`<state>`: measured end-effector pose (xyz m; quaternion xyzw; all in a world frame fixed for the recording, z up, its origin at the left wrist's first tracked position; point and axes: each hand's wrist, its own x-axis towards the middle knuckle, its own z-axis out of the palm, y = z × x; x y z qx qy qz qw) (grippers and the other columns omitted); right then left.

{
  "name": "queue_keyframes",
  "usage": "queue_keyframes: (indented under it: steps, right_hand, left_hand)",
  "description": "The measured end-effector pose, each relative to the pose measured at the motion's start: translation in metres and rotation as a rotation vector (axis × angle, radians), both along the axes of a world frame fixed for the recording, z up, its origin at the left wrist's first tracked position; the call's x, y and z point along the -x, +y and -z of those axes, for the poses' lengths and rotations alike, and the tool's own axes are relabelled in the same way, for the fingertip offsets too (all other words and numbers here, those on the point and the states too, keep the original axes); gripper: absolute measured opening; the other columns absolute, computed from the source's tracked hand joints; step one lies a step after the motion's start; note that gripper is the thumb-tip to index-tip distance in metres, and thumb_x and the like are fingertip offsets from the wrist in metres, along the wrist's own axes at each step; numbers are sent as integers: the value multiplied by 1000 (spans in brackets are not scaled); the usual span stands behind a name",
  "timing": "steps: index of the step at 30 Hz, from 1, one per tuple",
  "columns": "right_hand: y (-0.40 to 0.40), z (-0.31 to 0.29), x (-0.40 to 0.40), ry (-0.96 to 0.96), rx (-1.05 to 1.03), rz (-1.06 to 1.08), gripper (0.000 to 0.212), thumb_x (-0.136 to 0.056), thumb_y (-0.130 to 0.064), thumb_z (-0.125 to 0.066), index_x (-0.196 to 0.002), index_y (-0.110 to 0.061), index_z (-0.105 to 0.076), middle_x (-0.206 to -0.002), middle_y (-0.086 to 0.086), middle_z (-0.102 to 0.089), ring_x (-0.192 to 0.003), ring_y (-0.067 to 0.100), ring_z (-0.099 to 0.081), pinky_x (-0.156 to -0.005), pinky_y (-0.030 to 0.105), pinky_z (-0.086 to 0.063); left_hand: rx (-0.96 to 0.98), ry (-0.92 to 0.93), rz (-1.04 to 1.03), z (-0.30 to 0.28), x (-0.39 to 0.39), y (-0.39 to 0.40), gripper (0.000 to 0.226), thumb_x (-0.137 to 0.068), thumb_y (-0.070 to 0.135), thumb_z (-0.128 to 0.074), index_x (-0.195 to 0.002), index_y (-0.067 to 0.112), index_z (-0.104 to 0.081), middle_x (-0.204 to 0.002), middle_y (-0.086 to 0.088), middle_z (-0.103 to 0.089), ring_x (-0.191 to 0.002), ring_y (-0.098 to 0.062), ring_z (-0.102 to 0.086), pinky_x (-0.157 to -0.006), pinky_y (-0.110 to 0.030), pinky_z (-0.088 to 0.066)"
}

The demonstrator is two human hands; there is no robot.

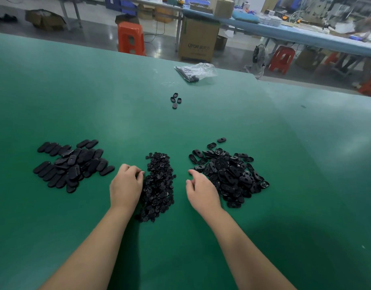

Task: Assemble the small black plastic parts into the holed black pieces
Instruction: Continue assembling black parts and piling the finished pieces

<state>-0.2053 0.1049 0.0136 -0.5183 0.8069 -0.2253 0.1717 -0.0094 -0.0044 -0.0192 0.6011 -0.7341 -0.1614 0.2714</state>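
Both hands are low over the green table (96, 101), each at the edge of a pile. The left hand (126, 185) sits at the left edge of the middle pile of small black parts (158, 185), its fingers (138, 171) curled in at the pile's upper-left edge and apparently pinching a small dark piece; too small to be sure. The right hand (202, 190) is just left of the heap of holed black pieces (228, 176), its fingers loosely bent and spread, tips touching or almost touching the nearest pieces, holding nothing that shows. So the small parts lie right of the left fingers and the holed pieces right of and beyond the right fingers; each hand is the nearer one to its own pile. The small-parts pile runs lengthwise away from the person, between the two hands. The holed pieces are oval and lie at all angles, so no single long axis. To the far left, well apart, lies a group of flat oval black pieces (72, 164), probably finished ones. Farther back a few loose pieces (175, 100) and a clear plastic bag (196, 71). Nothing stands between the hands and their piles; bringing both pickups together over the bare strip between looks unobstructed.
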Motion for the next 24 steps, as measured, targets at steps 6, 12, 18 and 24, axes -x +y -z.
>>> queue_keyframes:
  steps: [6,12,18,24]
  right_hand:
    - [-3,-2,14,185,-118,10,35,-107,-32,-42,-132,-16,-59,-127,0,-49,-83,23,-64,-73,31,-50]
    - [-1,2,17,241,-109,35,37,-105,-32,-45,-140,-20,-50,-131,2,-48,-72,19,-55,-63,28,-40]
    - [-4,0,17,269,-172,43,35,-105,-35,-45,-137,-19,-51,-127,3,-45,-75,21,-62,-64,29,-45]
    - [-4,-1,16,304,-135,6,25,-103,-38,-52,-111,-16,-63,-116,0,-45,-70,17,-53,-62,26,-39]
  left_hand:
    - [16,-43,25,-2,0,1,16,-98,27,-61,-91,14,-68,-90,3,-54,-62,-18,-55,-54,-29,-42]
    - [21,-62,29,-3,2,2,16,-98,27,-61,-91,14,-68,-90,3,-54,-60,-18,-54,-53,-29,-43]
    - [20,-60,29,-4,2,3,16,-98,26,-61,-92,13,-68,-91,2,-53,-60,-18,-54,-52,-28,-39]
    - [22,-63,28,-5,2,3,15,-97,26,-62,-91,13,-67,-90,3,-53,-59,-18,-53,-52,-28,-37]
